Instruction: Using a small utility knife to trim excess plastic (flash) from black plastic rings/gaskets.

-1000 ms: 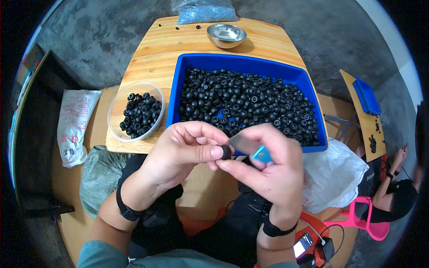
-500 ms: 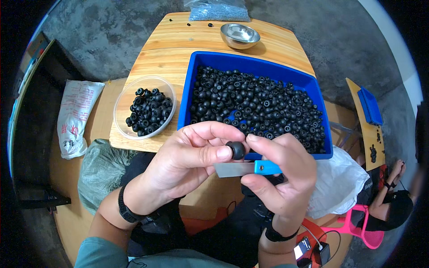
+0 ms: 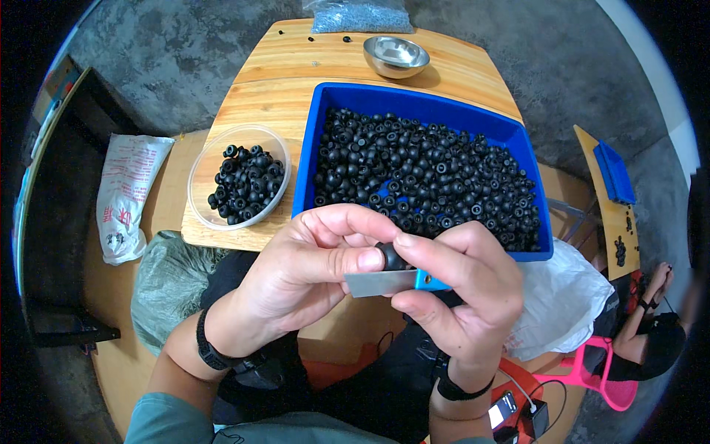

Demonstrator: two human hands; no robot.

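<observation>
Between the thumb and fingers of my left hand (image 3: 285, 270) is a small, round, black rubber-like part (image 3: 393, 257). My right hand (image 3: 473, 285) grips a small knife (image 3: 381, 283) by its blue handle, most of which the fingers hide. Its flat blade points left, just under the part; whether its edge touches is not clear. The right index fingertip rests against the part's upper side. Beyond my hands, a blue tray (image 3: 308, 148) holds many similar black parts. To the left, a clear plastic tub (image 3: 194, 189) contains a smaller heap of them.
A steel bowl (image 3: 397, 61) and a clear bag (image 3: 360, 18) are at the far end of the wooden table (image 3: 259, 96), near a few loose black bits. White sacks lie on both sides. At right, another person sits by a second table (image 3: 592, 144).
The knife has shifted slightly left and its blade now sits closer beneath the black part. My right index finger has moved left onto the part. The left hand is almost unmoved.
</observation>
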